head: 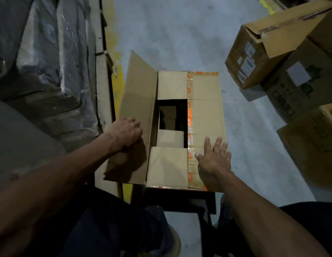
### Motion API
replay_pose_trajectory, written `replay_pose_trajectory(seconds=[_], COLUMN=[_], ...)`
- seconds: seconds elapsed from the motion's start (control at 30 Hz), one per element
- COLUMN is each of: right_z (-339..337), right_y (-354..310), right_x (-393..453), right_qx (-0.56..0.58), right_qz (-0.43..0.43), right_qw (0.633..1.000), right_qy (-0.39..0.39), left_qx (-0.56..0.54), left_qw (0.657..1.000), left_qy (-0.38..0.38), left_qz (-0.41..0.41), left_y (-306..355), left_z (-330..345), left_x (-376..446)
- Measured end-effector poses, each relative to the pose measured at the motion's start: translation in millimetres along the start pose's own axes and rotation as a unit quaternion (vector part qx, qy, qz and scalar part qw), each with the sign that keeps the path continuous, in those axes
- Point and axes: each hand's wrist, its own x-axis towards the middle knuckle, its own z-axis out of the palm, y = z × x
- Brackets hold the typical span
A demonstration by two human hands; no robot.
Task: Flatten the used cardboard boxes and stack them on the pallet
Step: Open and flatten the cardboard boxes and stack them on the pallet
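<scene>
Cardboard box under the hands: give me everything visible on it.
The cardboard box is plain brown corrugated board, standing on the grey floor with its top half open. Its left long flap is swung outward, gripped by the left hand. The right long flap, edged with orange printed tape, lies closed under the flat right hand. Both short end flaps are folded in; the gap between them shows a dark interior.

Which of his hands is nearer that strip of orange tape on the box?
The right hand. It lies flat on the closed flap, thumb touching the orange tape. The left hand grips the opened flap across the box's opening, farther away.
</scene>
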Motion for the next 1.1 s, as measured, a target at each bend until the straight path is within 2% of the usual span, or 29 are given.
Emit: replay_pose_trajectory(seconds=[0.07,0.13,0.23,0.33,0.47,0.57,0.63,0.83,0.9,0.97,1.03,1.1], right_z=[-0.6,-0.7,-0.5,-0.9,-5.5,-6.0,-4.0,-23.6,-33.0,-38.3,-41.6,-44.4], right_y=[0.0,0.2,0.8,3.1,5.8,4.3,2.6,0.5,-3.2,-8.9,-16.3,-22.2], right_x=[0.0,0.5,4.5,9.5,12.7,15.3,16.4,33.2,41.0,48.5,55.0,59.8], right_qx=[-0.002,-0.001,-0.003,-0.003,-0.005,-0.015,-0.024,-0.019,-0.055,-0.106,-0.16,-0.21], right_qz=[0.001,0.0,-0.002,-0.001,-0.006,-0.005,-0.009,-0.025,-0.115,-0.241,-0.34,-0.385], right_qw=[1.0,1.0,1.0,1.0,1.0,1.0,1.0,0.999,0.988,0.957,0.92,0.892], right_qy=[0.0,0.001,-0.005,-0.009,-0.009,-0.004,0.001,0.028,0.085,0.12,0.114,0.107], left_qx=[-0.064,-0.2,-0.399,-0.542,-0.653,-0.689,-0.695,-0.662,-0.647,-0.627,-0.631,-0.65], left_qw=[0.995,0.967,0.885,0.79,0.689,0.648,0.633,0.634,0.644,0.661,0.659,0.646], left_qy=[-0.037,-0.062,-0.074,-0.037,0.026,0.067,0.078,0.139,0.134,0.111,0.102,0.104], left_qz=[-0.072,-0.145,-0.23,-0.285,-0.312,-0.318,-0.332,-0.376,-0.385,-0.397,-0.396,-0.387], left_y=[8.9,23.9,47.3,74.3,101.4,102.4,102.2,92.9,85.9,83.8,85.5,85.2], left_z=[22.5,43.5,60.9,77.5,95.9,102.7,105.7,95.8,94.8,96.1,100.9,108.4], left_x=[-1.5,2.5,20.9,42.1,63.4,75.6,82.6,109.5,118.5,122.3,120.1,117.9])
